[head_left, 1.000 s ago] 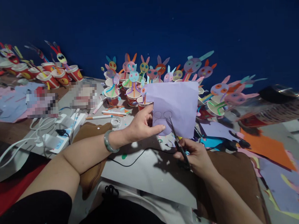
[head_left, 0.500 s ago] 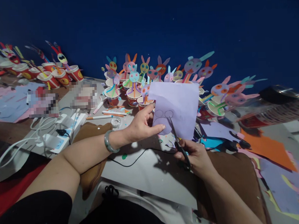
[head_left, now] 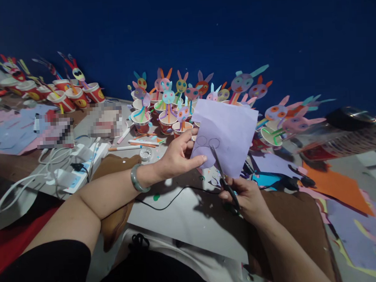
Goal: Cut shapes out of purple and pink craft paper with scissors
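A sheet of purple paper (head_left: 231,133) is held up over the table by its left edge, pinched in my left hand (head_left: 179,156). Small drawn circles and part of a larger curved outline show on its lower left. My right hand (head_left: 245,196) grips black-handled scissors (head_left: 221,170) from below. Their blades reach up into the paper, with the tip by the right-hand small circle. The lower left of the sheet has a rounded cut edge beside the blades. Part of my left fingers is hidden behind the sheet.
Paper cups with rabbit-faced puppets (head_left: 167,96) crowd the back. Markers (head_left: 141,144) and a tape roll (head_left: 145,153) lie left of centre, near a power strip (head_left: 89,166) with cables. At right are a large clear jar (head_left: 346,138), orange paper (head_left: 336,186) and purple scraps (head_left: 354,229).
The purple paper has tilted clockwise, its top right corner swinging right. Both hands stay nearly in place, and the scissor blades remain in the sheet.
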Available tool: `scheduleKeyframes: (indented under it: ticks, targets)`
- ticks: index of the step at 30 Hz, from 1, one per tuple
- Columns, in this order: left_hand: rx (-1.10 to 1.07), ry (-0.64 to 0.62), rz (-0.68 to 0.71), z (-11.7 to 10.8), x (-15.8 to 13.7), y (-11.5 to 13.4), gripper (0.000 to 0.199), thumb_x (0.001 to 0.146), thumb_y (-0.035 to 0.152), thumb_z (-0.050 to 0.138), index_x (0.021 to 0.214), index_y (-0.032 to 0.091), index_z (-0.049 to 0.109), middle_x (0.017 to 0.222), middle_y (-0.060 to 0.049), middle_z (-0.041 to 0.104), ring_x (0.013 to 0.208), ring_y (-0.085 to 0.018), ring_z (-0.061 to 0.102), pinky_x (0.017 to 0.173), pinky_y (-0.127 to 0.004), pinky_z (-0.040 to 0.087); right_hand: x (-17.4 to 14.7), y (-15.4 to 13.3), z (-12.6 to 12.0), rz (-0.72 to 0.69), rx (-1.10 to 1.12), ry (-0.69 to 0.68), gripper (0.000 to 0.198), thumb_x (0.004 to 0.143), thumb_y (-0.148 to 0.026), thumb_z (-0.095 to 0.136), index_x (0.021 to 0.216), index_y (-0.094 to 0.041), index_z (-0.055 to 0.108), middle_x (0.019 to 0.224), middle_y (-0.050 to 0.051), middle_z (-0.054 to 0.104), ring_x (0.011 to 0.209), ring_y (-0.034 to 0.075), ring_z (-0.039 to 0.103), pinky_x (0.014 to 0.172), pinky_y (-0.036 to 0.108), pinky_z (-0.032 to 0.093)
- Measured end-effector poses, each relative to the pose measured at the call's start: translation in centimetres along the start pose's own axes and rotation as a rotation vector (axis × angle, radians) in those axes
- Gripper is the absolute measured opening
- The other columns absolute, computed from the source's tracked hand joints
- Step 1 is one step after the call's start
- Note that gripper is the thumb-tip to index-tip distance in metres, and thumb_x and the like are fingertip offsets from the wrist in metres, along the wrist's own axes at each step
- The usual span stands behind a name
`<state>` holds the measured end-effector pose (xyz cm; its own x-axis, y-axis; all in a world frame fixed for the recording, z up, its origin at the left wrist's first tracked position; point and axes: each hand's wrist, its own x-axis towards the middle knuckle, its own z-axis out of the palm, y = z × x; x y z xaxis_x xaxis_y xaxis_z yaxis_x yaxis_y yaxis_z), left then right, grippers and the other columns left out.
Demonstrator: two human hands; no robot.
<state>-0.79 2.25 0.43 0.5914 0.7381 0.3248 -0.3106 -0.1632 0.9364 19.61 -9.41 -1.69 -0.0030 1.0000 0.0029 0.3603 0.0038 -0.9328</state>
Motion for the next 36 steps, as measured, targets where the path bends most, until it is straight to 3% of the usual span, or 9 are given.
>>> scheduleKeyframes:
  ticks: [14, 20, 26, 36]
  targets:
    - [0.032, 0.012, -0.019, -0.06, -0.14, -0.02, 0.068, 0.078, 0.026, 0.071, 0.138, 0.016, 0.042, 0.099, -0.008, 0.071, 0.078, -0.012, 0.067, 0.073, -0.025, 0.054, -0.12, -0.13, -0.10, 0.027, -0.011, 0.006, 0.048, 0.065, -0.056, 0.081, 0.057, -0.020, 0.051, 0.054, -0.002, 0.050, 0.051, 0.011, 0.041, 0.045, 0.023, 0.033]
    - [0.019, -0.012, 0.022, 0.01, 0.01, -0.54, 0.068, 0.077, 0.030, 0.073, 0.137, 0.015, 0.045, 0.113, -0.013, 0.068, 0.100, -0.020, 0.067, 0.083, -0.029, 0.056, 0.09, -0.21, -0.01, 0.021, -0.003, -0.008, 0.046, 0.066, -0.055, 0.081, 0.059, -0.020, 0.052, 0.055, -0.003, 0.048, 0.051, 0.010, 0.039, 0.045, 0.023, 0.033]
    - [0.020, -0.049, 0.055, -0.09, 0.06, -0.68, 0.067, 0.077, 0.031, 0.073, 0.137, 0.016, 0.047, 0.123, -0.014, 0.065, 0.109, -0.023, 0.066, 0.086, -0.032, 0.056, 0.11, -0.24, -0.27, 0.017, -0.018, -0.026, 0.049, 0.066, -0.059, 0.080, 0.059, -0.019, 0.050, 0.056, -0.003, 0.049, 0.053, 0.011, 0.041, 0.047, 0.023, 0.034]
    - [0.036, -0.032, 0.035, -0.05, -0.12, -0.51, 0.064, 0.076, 0.025, 0.072, 0.135, 0.016, 0.049, 0.122, -0.013, 0.065, 0.102, -0.020, 0.066, 0.084, -0.030, 0.056, -0.02, -0.03, -0.70, 0.056, -0.008, -0.044, 0.047, 0.068, -0.056, 0.080, 0.060, -0.020, 0.050, 0.054, -0.003, 0.049, 0.050, 0.010, 0.041, 0.045, 0.023, 0.033]
